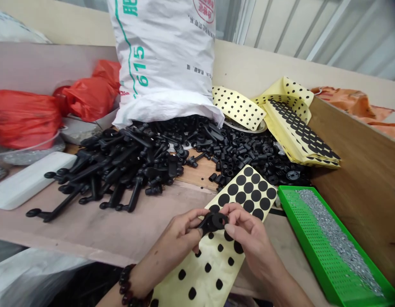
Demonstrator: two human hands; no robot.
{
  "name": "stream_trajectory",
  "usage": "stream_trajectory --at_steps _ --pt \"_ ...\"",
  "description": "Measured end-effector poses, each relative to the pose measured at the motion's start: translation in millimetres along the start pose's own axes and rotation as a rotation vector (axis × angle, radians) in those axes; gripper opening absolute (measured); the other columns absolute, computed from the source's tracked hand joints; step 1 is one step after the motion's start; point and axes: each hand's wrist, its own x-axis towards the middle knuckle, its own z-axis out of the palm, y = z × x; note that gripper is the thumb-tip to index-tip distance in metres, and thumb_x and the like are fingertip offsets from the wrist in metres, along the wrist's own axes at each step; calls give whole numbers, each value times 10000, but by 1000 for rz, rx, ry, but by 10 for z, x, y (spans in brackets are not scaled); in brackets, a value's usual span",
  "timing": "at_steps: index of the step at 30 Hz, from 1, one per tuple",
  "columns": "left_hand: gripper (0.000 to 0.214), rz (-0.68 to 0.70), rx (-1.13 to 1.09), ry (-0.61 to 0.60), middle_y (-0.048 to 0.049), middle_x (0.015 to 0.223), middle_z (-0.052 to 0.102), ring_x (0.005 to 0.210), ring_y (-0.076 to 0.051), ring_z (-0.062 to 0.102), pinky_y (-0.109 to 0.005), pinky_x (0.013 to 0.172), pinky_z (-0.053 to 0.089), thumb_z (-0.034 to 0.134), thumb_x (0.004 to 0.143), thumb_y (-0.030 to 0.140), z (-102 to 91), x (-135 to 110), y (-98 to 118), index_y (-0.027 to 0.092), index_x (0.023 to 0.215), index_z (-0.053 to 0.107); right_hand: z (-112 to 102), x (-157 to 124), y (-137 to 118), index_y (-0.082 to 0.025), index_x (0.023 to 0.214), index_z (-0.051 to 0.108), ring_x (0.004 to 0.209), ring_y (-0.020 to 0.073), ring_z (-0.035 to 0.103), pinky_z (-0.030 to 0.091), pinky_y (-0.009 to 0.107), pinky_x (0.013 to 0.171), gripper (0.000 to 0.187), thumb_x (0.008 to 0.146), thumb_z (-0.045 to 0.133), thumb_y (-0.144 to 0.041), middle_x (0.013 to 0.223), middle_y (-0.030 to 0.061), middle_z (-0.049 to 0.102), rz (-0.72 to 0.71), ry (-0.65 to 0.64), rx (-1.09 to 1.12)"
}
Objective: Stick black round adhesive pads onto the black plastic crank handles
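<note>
My left hand (181, 238) and my right hand (248, 241) meet at the bottom centre, both pinching a small black ring-shaped plastic or rubber part (213, 222). Beneath them lies a yellow backing sheet with black adhesive dots (213, 273), many of its dots still in rows at the far end. Farther ahead is a heap of black plastic arm-like parts (120, 166), with a heap of smaller black fittings (238, 155) to its right. A dark bead bracelet (127, 283) circles my left wrist.
A white woven sack (162, 51) spills the black parts onto the wooden bench (194, 175). More dotted yellow sheets (296, 123) lie at the right, beside a wooden side board (353, 157). A green perforated tray (331, 243) holds small silvery pieces. Red plastic bags (24, 119) lie at the left.
</note>
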Motion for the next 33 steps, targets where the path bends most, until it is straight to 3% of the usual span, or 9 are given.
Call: stream_trajectory --at_steps 7,15,33 --pt "389 -12 -43 -17 -21 829 651 626 -100 484 -176 515 406 524 755 171 12 5 27 148 1141 568 -3 -9 -36 -179 620 551 907 195 476 368 261 712 171 660 699 -256 1060 45 518 128 -82 192" --pt "387 -36 -69 17 -7 784 630 594 -90 475 -177 505 406 532 728 168 14 -3 11 144 1112 572 -3 -63 -30 -190 629 581 992 221 466 347 290 793 147 670 700 -266 1128 45 498 53 -77 24" --pt "396 -10 -82 -32 -18 841 651 654 -99 485 -165 530 399 487 766 134 40 -102 41 172 1146 592 22 -27 -1 -178 606 565 968 216 482 376 271 778 173 639 719 -248 1053 48 523 185 -98 269"
